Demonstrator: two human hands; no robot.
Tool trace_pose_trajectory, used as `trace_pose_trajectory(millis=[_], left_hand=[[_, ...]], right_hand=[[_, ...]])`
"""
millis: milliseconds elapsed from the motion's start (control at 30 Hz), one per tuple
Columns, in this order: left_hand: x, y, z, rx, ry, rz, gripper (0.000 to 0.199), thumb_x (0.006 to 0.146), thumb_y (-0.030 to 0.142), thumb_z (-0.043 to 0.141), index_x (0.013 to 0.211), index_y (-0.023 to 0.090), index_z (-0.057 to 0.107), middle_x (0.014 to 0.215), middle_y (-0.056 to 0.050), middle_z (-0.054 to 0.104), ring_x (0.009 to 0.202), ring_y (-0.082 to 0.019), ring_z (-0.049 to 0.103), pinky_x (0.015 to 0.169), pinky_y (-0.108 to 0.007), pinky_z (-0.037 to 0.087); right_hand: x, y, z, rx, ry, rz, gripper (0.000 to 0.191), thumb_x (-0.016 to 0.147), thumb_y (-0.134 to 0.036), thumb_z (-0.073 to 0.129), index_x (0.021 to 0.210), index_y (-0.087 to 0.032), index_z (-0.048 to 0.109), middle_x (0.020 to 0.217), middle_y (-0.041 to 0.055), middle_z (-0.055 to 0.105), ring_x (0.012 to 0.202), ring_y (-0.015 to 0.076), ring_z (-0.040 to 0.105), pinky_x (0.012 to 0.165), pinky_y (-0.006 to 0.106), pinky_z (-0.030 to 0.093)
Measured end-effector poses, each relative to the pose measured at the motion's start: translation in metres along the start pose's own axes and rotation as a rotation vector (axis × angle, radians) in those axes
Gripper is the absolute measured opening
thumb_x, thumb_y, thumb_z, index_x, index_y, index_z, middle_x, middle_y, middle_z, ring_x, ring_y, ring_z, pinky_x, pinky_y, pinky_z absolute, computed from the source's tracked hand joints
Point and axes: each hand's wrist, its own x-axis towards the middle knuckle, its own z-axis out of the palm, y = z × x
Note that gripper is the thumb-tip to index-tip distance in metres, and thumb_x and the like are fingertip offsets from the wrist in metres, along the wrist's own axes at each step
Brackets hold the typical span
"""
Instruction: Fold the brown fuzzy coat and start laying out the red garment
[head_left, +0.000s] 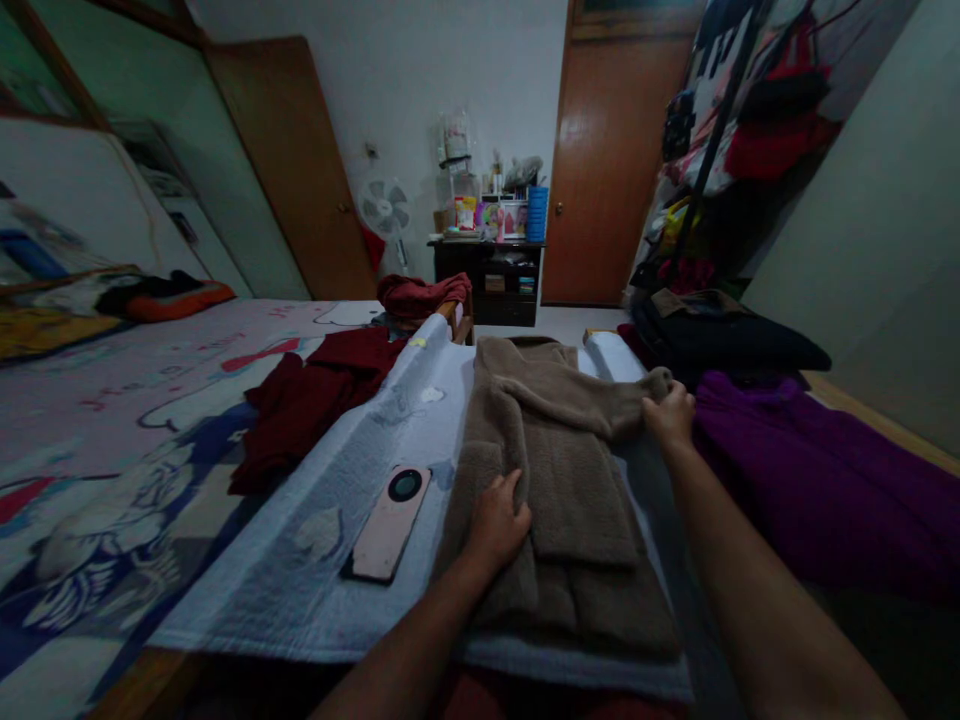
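A brown fleece coat lies partly folded before me, one sleeve stretched across it to the right. My right hand is closed on the cuff end of that sleeve. My left hand rests on the front of the coat, fingers apart and pressing on the cloth. Under the coat is a light blue-grey cloth. A pink phone with a round black camera ring lies on this cloth, left of my left hand.
Dark red clothing lies on a patterned bed at left. To the right are a purple garment and a stack of dark clothes. Farther back stand a fan and a black cabinet.
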Motion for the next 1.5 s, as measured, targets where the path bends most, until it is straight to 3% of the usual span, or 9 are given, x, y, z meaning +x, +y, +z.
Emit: trace_pose_trajectory(millis=[100, 200, 400, 533, 700, 867, 1067, 1267, 1500], left_hand=[[-0.001, -0.002, 0.001, 0.005, 0.005, 0.024, 0.054, 0.082, 0.02, 0.052, 0.135, 0.012, 0.052, 0.126, -0.013, 0.061, 0.115, -0.023, 0.059, 0.103, -0.032, 0.043], [-0.002, -0.003, 0.003, 0.019, 0.023, 0.035, 0.054, 0.083, 0.02, 0.05, 0.136, 0.011, 0.052, 0.124, -0.014, 0.061, 0.114, -0.024, 0.059, 0.103, -0.034, 0.043], [-0.003, -0.003, 0.003, 0.033, 0.006, 0.037, 0.052, 0.085, 0.022, 0.049, 0.137, 0.014, 0.05, 0.125, -0.013, 0.06, 0.114, -0.023, 0.058, 0.101, -0.033, 0.043], [-0.003, -0.005, 0.002, 0.013, 0.005, 0.056, 0.054, 0.088, 0.023, 0.048, 0.141, 0.017, 0.044, 0.127, -0.012, 0.057, 0.115, -0.023, 0.057, 0.101, -0.034, 0.043], [-0.007, -0.003, 0.004, -0.001, 0.02, 0.144, 0.043, 0.09, 0.031, 0.049, 0.133, 0.026, 0.054, 0.136, -0.009, 0.045, 0.116, -0.023, 0.057, 0.101, -0.035, 0.045], [-0.007, -0.002, 0.007, 0.044, 0.018, 0.202, 0.037, 0.09, 0.028, 0.05, 0.125, 0.024, 0.062, 0.151, -0.009, 0.032, 0.13, -0.027, 0.047, 0.109, -0.04, 0.038], [-0.006, -0.002, 0.008, 0.108, -0.027, 0.184, 0.041, 0.088, 0.026, 0.053, 0.128, 0.026, 0.06, 0.152, -0.009, 0.032, 0.13, -0.028, 0.048, 0.106, -0.041, 0.042], [-0.004, -0.011, 0.014, 0.101, -0.071, 0.16, 0.05, 0.088, 0.019, 0.047, 0.137, 0.028, 0.05, 0.157, -0.005, 0.028, 0.132, -0.024, 0.046, 0.107, -0.037, 0.041], [-0.003, -0.012, 0.016, 0.12, -0.053, 0.151, 0.051, 0.087, 0.015, 0.044, 0.138, 0.02, 0.048, 0.156, -0.01, 0.03, 0.132, -0.023, 0.045, 0.109, -0.037, 0.038]], right_hand=[[-0.028, -0.02, -0.001, -0.263, -0.026, -0.056, 0.062, 0.074, -0.027, 0.056, 0.132, -0.012, 0.045, 0.139, 0.0213, 0.04, 0.124, 0.0375, 0.04, 0.1, 0.05, 0.034], [-0.061, -0.045, -0.001, -0.332, -0.124, -0.189, 0.055, 0.078, -0.029, 0.055, 0.131, -0.015, 0.049, 0.144, 0.0178, 0.038, 0.129, 0.0367, 0.036, 0.103, 0.051, 0.03], [-0.133, -0.063, -0.015, -0.384, -0.605, -0.478, 0.038, 0.084, -0.035, 0.055, 0.12, -0.023, 0.06, 0.135, 0.0103, 0.053, 0.132, 0.0321, 0.035, 0.11, 0.057, 0.014], [-0.168, -0.053, -0.034, -0.376, -0.845, -0.546, 0.058, 0.081, -0.048, 0.06, 0.131, -0.019, 0.054, 0.145, 0.0154, 0.043, 0.134, 0.0323, 0.037, 0.108, 0.048, 0.028], [-0.172, -0.032, -0.05, -0.475, -0.684, -0.366, 0.053, 0.087, -0.041, 0.054, 0.13, -0.01, 0.053, 0.127, 0.0212, 0.056, 0.118, 0.032, 0.053, 0.098, 0.041, 0.039], [-0.165, -0.017, -0.059, -0.232, -0.681, -0.296, 0.049, 0.087, -0.037, 0.052, 0.13, -0.013, 0.052, 0.124, 0.0165, 0.059, 0.117, 0.0272, 0.056, 0.098, 0.038, 0.043], [-0.196, -0.049, -0.06, 0.096, -0.686, -0.468, 0.05, 0.085, -0.031, 0.054, 0.133, -0.019, 0.049, 0.135, 0.0113, 0.054, 0.127, 0.0242, 0.049, 0.107, 0.041, 0.04], [-0.23, -0.081, -0.042, -0.033, -0.694, -0.528, 0.052, 0.084, -0.021, 0.056, 0.135, -0.017, 0.049, 0.143, 0.0166, 0.045, 0.131, 0.0287, 0.045, 0.106, 0.045, 0.041], [-0.231, -0.081, -0.029, -0.069, -0.685, -0.54, 0.049, 0.087, -0.015, 0.045, 0.136, -0.016, 0.049, 0.141, 0.0148, 0.048, 0.131, 0.0261, 0.046, 0.105, 0.041, 0.042]])
